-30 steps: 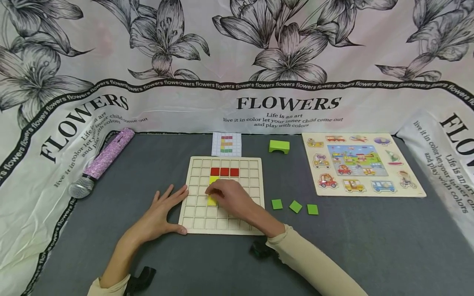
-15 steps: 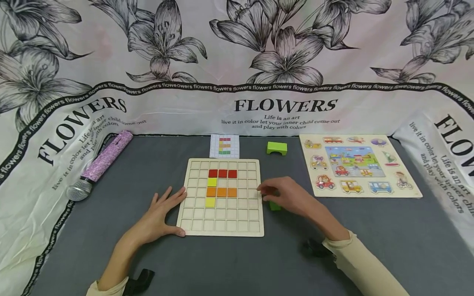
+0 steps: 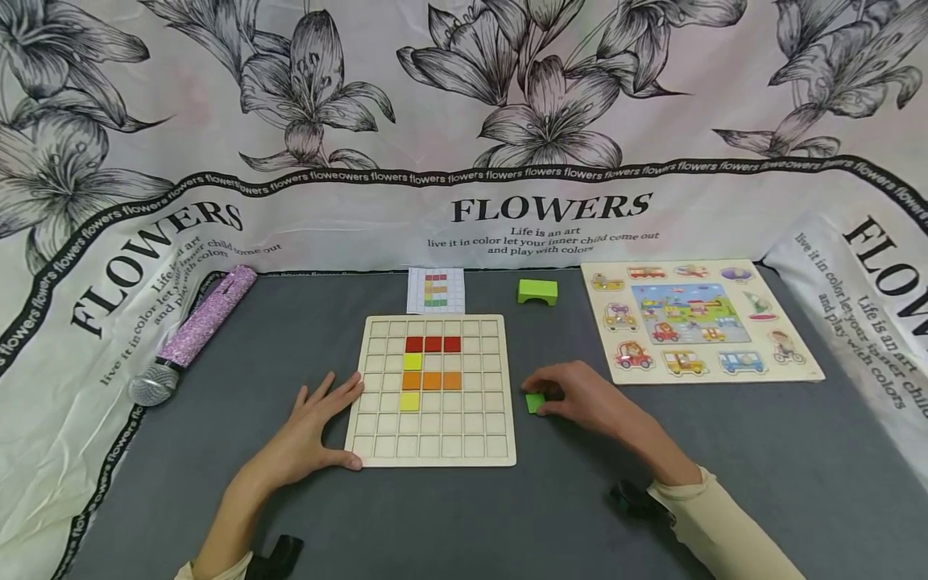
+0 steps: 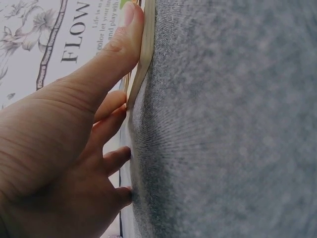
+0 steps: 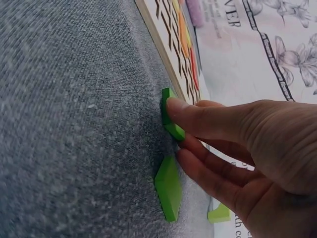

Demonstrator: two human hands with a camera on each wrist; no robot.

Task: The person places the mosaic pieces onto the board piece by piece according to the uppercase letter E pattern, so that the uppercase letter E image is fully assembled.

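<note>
A pale wooden grid board [image 3: 474, 420] lies on the grey cloth. Red tiles [image 3: 432, 345] fill part of one row, orange tiles [image 3: 431, 381] another, with single yellow tiles [image 3: 412, 362] below each. My left hand [image 3: 300, 439] rests along the board's left edge, fingers spread, thumb near the lower corner. Just right of the board, my right hand [image 3: 590, 396] pinches a green square tile [image 3: 535, 403] between thumb and fingers. In the right wrist view the thumb lies on this tile, and a second green tile [image 5: 168, 191] sits close by; the hand hides it in the head view.
Behind the board lies a printed pattern card [image 3: 436, 291]. A green arch block [image 3: 537, 292] stands to its right. A vehicle picture puzzle [image 3: 696, 322] lies at the right, and a glittery pink microphone [image 3: 206, 318] at the left. Flower-printed cloth [image 3: 551, 217] hangs behind.
My right hand has left the yellow tile in the board, moved right and taken hold of a green tile. My left hand has stayed at the board's edge.
</note>
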